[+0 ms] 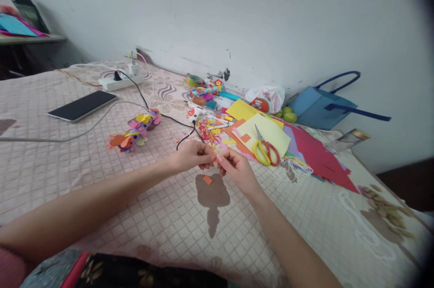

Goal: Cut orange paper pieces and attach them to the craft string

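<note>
paper square [207,180], orange, lies flat on the tablecloth [162,220], just below the fingertips and nearer the left hand, its longer side seeming to slant down rightward. beyond it, left hand [192,156] and right hand [236,171] each pinch a small orange scrap [214,157] between them, fingers closed. right of them, scissors [267,152] lie on pale paper [249,132], handles nearer; black cable [169,120] runs just behind the left hand; power strip [118,82] sits farther left.

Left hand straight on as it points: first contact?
Likely the right hand, just across the small orange paper piece at the left hand's fingertips; exact gap unclear.
</note>
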A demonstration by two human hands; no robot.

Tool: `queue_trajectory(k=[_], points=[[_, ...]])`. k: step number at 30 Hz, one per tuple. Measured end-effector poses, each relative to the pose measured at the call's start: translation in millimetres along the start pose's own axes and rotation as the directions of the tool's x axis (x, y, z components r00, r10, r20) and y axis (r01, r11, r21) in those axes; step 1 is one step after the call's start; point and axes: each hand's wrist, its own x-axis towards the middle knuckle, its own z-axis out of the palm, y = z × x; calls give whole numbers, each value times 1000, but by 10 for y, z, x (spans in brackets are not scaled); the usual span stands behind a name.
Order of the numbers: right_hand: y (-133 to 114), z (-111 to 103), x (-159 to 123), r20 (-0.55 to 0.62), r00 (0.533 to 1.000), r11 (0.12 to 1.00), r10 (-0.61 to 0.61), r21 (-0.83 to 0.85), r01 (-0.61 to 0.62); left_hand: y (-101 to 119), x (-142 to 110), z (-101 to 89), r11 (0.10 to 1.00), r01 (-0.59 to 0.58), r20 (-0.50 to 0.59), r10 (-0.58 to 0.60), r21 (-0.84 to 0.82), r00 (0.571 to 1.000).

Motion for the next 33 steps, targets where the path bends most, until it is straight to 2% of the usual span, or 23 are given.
queue_trajectory(k=[8,13,17,24,33], points=[[7,23,-8,-30,999,996,-17,-94,14,-31,2,23,994,105,58,-105,10,993],[-13,42,-21,-35,999,991,-40,-126,35,-35,-16,26,998,59,57,-59,9,997],[5,27,-14,-38,999,995,-21,-97,17,7,-19,3,993,113,91,-110,-27,990],[41,19,13,-25,998,994,62,88,-59,47,-7,-5,996,65,-4,-65,-62,998],[13,43,-8,18,999,999,-29,-44,29,-4,5,1,998,49,16,-48,-39,999]])
